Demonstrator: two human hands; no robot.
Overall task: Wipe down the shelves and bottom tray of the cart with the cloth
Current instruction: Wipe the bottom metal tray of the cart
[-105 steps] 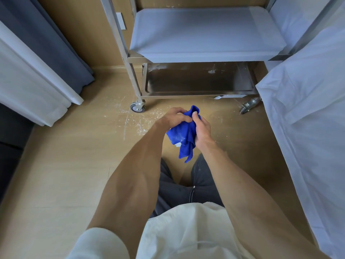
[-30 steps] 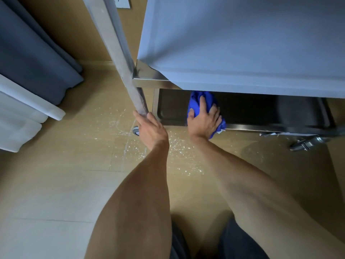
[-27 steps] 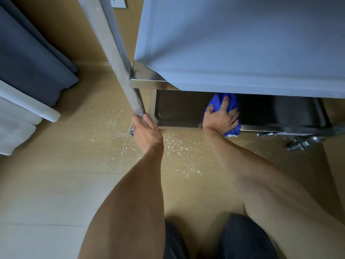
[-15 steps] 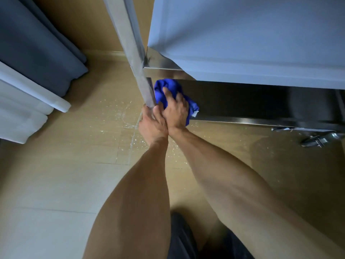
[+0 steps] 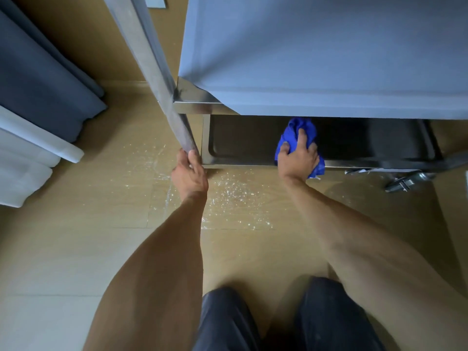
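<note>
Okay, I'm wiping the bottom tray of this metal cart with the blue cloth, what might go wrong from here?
1. The cart rolls on casters; only your left hand with its grip on the steel corner post steadies it, so a hard push may shift it.
2. The right hand with the crumpled blue cloth works under the low grey-covered shelf, where knuckles may knock its edge.
3. White specks on the wooden floor could get picked up by the cloth's trailing end.

Far part of the bottom tray [image 5: 243,158] under the covered shelf [image 5: 316,72]; left-hand fingers [image 5: 192,158] behind the cart's post [image 5: 152,72].
</note>
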